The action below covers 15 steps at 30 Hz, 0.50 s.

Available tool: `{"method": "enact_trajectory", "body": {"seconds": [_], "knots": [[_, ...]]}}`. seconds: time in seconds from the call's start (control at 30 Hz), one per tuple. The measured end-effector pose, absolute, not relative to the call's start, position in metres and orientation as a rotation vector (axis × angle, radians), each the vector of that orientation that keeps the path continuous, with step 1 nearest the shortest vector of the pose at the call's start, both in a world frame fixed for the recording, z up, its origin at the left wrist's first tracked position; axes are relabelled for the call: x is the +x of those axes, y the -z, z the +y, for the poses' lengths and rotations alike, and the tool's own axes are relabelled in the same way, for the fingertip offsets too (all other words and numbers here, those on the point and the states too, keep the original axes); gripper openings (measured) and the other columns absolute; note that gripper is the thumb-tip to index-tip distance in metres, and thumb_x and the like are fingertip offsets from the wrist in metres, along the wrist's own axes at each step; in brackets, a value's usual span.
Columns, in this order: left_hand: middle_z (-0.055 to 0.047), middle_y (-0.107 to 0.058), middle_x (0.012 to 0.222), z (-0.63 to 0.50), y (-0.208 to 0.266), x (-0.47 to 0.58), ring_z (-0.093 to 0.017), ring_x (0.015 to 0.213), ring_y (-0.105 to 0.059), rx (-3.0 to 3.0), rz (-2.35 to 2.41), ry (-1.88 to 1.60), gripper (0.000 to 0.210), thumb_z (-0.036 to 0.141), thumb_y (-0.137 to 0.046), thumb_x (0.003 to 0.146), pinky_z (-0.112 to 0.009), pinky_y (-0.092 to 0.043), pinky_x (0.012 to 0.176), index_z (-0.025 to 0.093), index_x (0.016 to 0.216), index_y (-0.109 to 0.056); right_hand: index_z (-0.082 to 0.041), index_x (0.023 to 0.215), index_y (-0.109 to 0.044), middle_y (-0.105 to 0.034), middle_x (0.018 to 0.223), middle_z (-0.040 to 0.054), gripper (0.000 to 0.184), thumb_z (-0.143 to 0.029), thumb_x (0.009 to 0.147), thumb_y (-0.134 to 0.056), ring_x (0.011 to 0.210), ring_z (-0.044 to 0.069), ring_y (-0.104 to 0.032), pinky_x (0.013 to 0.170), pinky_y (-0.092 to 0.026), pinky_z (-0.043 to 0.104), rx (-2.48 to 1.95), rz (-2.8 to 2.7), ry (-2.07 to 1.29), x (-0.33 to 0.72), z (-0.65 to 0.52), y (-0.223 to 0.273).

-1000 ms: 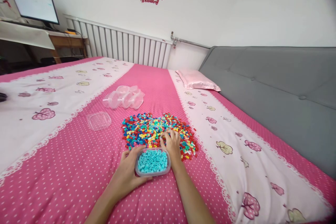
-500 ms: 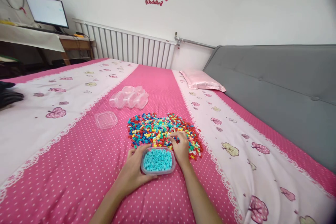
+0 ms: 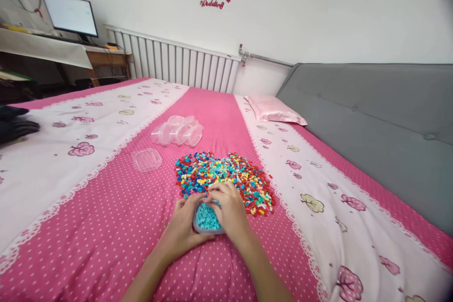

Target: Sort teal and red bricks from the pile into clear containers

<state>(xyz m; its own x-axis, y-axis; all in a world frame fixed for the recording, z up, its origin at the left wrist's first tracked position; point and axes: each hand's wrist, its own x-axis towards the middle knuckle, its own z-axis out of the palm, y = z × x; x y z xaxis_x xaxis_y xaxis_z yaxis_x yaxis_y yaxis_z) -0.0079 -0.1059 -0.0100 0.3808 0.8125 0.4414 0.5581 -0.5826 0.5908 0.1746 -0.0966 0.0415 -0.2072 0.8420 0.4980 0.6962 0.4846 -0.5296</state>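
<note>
My left hand [image 3: 184, 227] is wrapped round the left side of a clear plastic box [image 3: 203, 233] on the bed. Turquoise toy building bricks [image 3: 207, 217] fill it. Over the box's right half hangs my right hand [image 3: 228, 210], fingers bent and drawn together above the bricks; whatever they hold is hidden. Just beyond both hands lies a spread pile of small building bricks [image 3: 198, 172] in red, blue, yellow, turquoise and white.
A clear lid [image 3: 146, 160] lies left of the pile, with several clear plastic boxes [image 3: 177, 130] behind it. Further off are a pink pillow [image 3: 274, 109], a grey headboard [image 3: 371, 108] and a radiator [image 3: 177, 59]. Dark gloves [image 3: 16, 125] lie at the left edge.
My right hand has moved from the multicoloured pile back and left, over the box of turquoise bricks. My left hand keeps its hold on the box. The view has shifted slightly.
</note>
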Motion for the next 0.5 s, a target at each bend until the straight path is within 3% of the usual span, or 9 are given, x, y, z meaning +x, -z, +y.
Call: {"method": "enact_trajectory", "body": {"seconds": [0.27,0.5], "knots": [[-0.008,-0.064,0.135,-0.1063,0.0143,-0.0069,-0.033,0.117,-0.065,2.332,1.189,-1.043,0.094,0.033,-0.092,0.072,-0.049,-0.049,0.105,0.029,0.146,-0.035,-0.025,0.083,-0.080,-0.068,0.105,0.0063,0.019,-0.007,0.081,-0.084,0.106,0.029,-0.059,0.091,-0.052,0.045,-1.406,-1.933,-0.118,0.1648,-0.1025,-0.0424],[-0.008,-0.064,0.133,-0.1066,0.0150,-0.0076,-0.033,0.116,-0.064,2.327,1.192,-1.042,0.096,0.030,-0.092,0.070,-0.048,-0.050,0.102,0.030,0.146,-0.035,-0.038,0.095,-0.086,-0.069,0.111,0.0066,0.028,-0.012,0.090,-0.078,0.107,0.027,-0.059,0.092,-0.054,0.045,-1.398,-1.943,-0.055,0.1726,-0.1061,-0.0347]]}}
